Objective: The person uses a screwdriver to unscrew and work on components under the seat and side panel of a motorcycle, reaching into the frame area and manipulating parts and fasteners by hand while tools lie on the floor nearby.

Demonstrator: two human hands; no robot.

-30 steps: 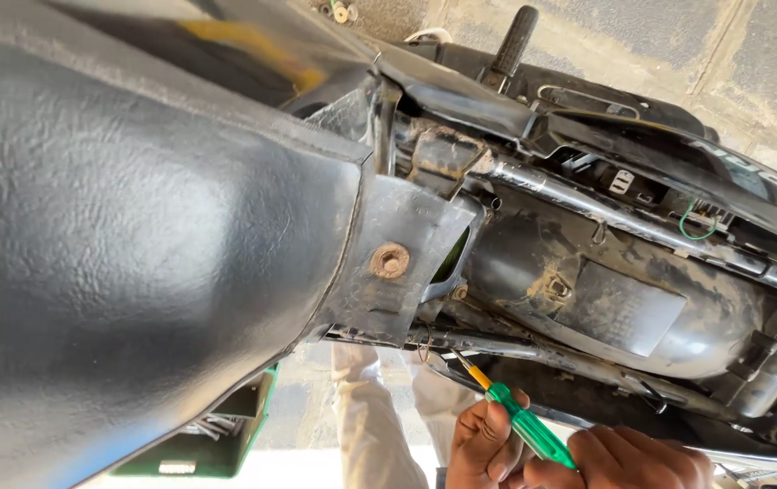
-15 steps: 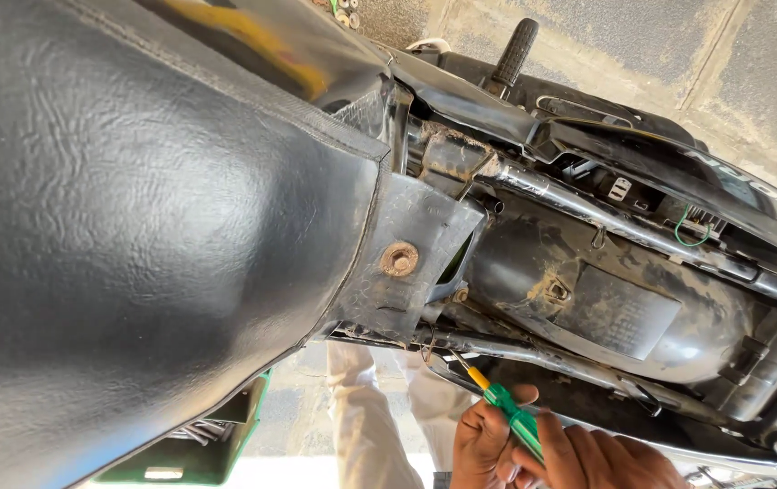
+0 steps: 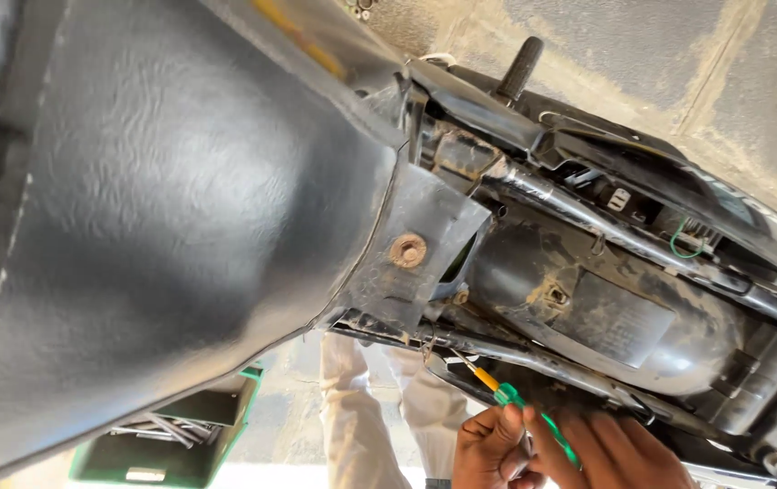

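At the bottom edge, the left hand (image 3: 492, 445) and right hand (image 3: 619, 453) both close around a green-handled screwdriver (image 3: 533, 421) whose tip points toward ten o'clock into the black frame rail (image 3: 533, 358), with the black seat underside (image 3: 180, 226) at nine o'clock and a green toolbox (image 3: 166, 444) beyond.

Left hand (image 3: 490, 445) and right hand (image 3: 619, 451) meet, fingers curled.
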